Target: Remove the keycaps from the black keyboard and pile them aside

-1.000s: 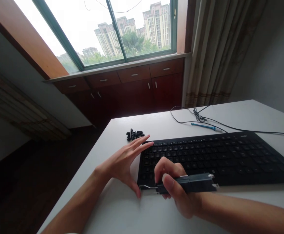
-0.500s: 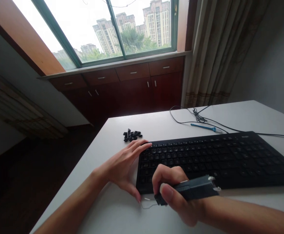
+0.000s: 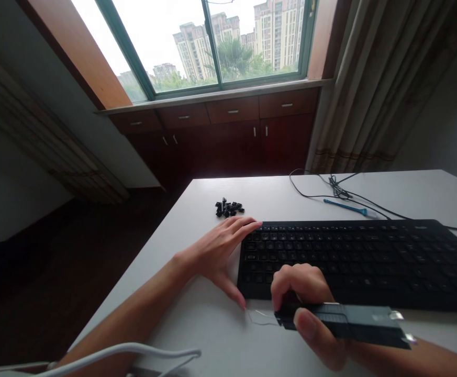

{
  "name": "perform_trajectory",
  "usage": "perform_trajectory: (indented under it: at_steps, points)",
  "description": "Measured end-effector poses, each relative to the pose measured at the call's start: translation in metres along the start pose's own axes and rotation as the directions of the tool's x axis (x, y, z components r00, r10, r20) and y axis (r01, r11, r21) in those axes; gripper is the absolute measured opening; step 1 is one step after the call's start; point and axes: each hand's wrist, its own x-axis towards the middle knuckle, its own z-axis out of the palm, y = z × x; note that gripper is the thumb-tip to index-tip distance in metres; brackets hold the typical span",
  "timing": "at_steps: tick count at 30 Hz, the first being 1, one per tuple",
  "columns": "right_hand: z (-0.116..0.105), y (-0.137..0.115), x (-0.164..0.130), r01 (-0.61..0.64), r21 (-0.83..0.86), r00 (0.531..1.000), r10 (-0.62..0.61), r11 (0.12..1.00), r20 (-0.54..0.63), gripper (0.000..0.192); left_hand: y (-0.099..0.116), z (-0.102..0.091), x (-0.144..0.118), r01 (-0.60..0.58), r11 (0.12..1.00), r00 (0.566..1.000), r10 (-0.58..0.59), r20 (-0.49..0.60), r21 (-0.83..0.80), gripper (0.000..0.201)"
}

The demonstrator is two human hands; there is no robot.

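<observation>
A black keyboard (image 3: 354,256) lies on the white table. Its left end sits between the spread fingers and thumb of my left hand (image 3: 222,251): fingertips at the far left corner, thumb by the near one. My right hand (image 3: 307,293) is closed around a keycap puller (image 3: 364,322), a dark flat handle with thin wire loops at its left end. The loops hang over the near edge of the table side of the keyboard, close to my left thumb. Small metal tips show at the handle's right end. Behind my left fingers rests a pile of loose black keycaps (image 3: 228,208).
A blue brush-like tool (image 3: 346,207) lies behind the keyboard, beside a bundled black cable (image 3: 338,188). A white curved cable-like thing (image 3: 134,348) enters at the lower left. Cabinets (image 3: 220,141) stand below the window beyond the table (image 3: 204,189).
The view has shifted, so the scene sits further right. My right hand has turned the puller, its right end now lower. The white curved thing has come into view; my left hand stays at the keyboard's end.
</observation>
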Motion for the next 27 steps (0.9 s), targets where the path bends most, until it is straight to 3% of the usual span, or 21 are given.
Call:
perform_trajectory:
  at_steps: [6, 9, 13, 18, 21, 27]
  points:
    - [-0.014, 0.004, 0.006, 0.155, -0.078, 0.988, -0.156, 0.985, -0.003, 0.042, 0.001, 0.0, 0.0, -0.001, 1.0, 1.0, 0.001, -0.008, -0.026, 0.144]
    - [-0.017, 0.012, 0.011, 0.005, 0.045, 0.992, 0.0, 0.999, -0.123, 0.041, 0.002, -0.001, 0.0, -0.017, 0.999, 1.0, 0.017, 0.01, -0.032, 0.145]
    - [-0.017, 0.015, 0.023, -0.205, 0.222, 0.95, 0.248, 0.953, -0.189, 0.037, 0.003, -0.002, 0.001, -0.03, 0.999, 0.999, 0.031, 0.027, -0.039, 0.145]
    - [-0.023, 0.014, 0.036, -0.297, 0.201, 0.909, 0.341, 0.934, -0.242, 0.036, 0.005, -0.002, 0.003, -0.031, 0.998, 0.999, 0.031, 0.007, -0.061, 0.143]
    - [-0.031, 0.015, 0.044, -0.358, 0.198, 0.895, 0.396, 0.913, -0.206, 0.043, 0.005, -0.002, 0.003, -0.039, 0.998, 0.999, 0.039, 0.001, -0.058, 0.142]
    - [-0.039, 0.02, 0.079, -0.388, 0.065, 0.904, 0.393, 0.919, -0.167, 0.058, 0.004, -0.003, 0.003, -0.024, 0.998, 1.0, 0.024, 0.001, -0.064, 0.141]
